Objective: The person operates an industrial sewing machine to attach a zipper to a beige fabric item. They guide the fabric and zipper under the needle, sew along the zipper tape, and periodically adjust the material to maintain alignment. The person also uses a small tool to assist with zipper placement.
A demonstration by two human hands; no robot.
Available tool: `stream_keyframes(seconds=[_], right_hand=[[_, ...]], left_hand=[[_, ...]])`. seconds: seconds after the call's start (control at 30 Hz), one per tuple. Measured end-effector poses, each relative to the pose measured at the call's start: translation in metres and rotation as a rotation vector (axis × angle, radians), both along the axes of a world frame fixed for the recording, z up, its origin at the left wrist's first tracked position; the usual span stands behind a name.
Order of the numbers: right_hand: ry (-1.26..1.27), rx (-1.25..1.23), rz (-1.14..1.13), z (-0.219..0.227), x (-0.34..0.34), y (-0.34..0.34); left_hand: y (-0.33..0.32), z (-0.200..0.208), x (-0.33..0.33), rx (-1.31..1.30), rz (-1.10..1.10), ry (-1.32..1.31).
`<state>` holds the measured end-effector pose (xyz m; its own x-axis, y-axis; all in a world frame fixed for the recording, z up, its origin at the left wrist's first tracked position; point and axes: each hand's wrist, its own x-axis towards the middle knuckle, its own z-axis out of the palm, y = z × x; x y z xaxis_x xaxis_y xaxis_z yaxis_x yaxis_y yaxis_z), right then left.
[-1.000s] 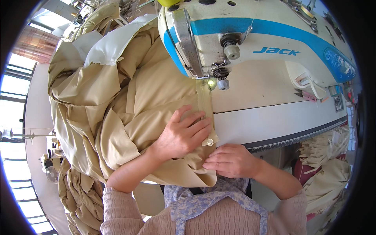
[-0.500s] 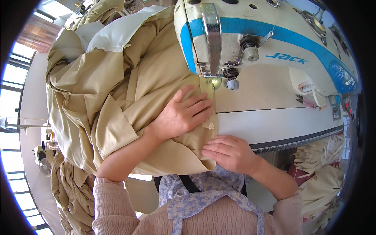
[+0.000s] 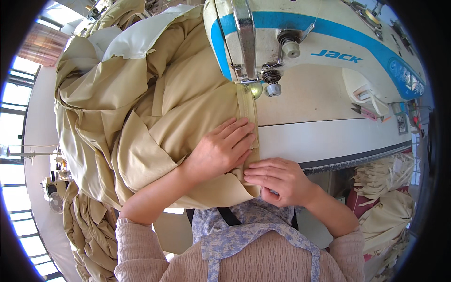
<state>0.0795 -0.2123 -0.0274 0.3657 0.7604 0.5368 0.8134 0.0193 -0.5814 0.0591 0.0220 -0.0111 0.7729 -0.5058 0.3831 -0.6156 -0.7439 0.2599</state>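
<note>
A large piece of khaki fabric (image 3: 141, 136) lies bunched at the left, and its right edge runs up under the sewing machine's presser foot area (image 3: 246, 83). Along that edge a pale zipper tape (image 3: 246, 105) shows. My left hand (image 3: 221, 149) rests flat on the fabric, fingers stretched out, with its fingertips over the lower part of the tape. Close by, at the fabric's near right edge, my right hand (image 3: 282, 181) has its fingers together on the edge and its thumb tucked below. What lies under both sets of fingertips is hidden.
The white and blue sewing machine (image 3: 300, 37) stands over the table (image 3: 300, 141). Small scissors (image 3: 366, 112) lie beneath its arm at the right. A dark measuring strip (image 3: 357, 155) runs along the table's near edge. More cloth piles (image 3: 383, 221) sit at the lower right.
My left hand has slid toward me along the fabric edge, and its fingers have drawn together. The right thumb now shows below the fingers. The machine appears slightly higher and further left in view.
</note>
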Motion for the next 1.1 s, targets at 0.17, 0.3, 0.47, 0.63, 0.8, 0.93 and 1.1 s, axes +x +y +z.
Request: stream_keyframes(seconds=[0.17,0.3,0.47,0.63,0.8,0.93,1.1], right_hand=[[-0.105,-0.077,-0.369,0.005,0.021,0.015],[-0.191,-0.138,-0.412,-0.008,0.034,0.024],[0.214,-0.158,-0.384,-0.008,0.035,0.018],[-0.115,-0.214,-0.249,0.013,0.021,-0.015],[-0.342,-0.227,-0.163,-0.008,-0.001,-0.016],[-0.386,-0.096,-0.127,-0.022,0.002,-0.010],[-0.325,-0.040,-0.094,-0.017,0.006,-0.006]], left_hand=[[0.002,-0.002,0.001,-0.080,0.008,0.011],[0.000,0.001,0.002,-0.103,0.040,0.009],[-0.009,-0.010,0.005,-0.164,0.163,-0.019],[-0.006,-0.015,0.003,-0.136,0.151,-0.075],[-0.001,-0.009,0.006,-0.001,0.047,-0.165],[0.002,-0.003,0.005,0.061,-0.022,-0.132],[0.007,-0.001,0.003,0.111,-0.047,-0.110]])
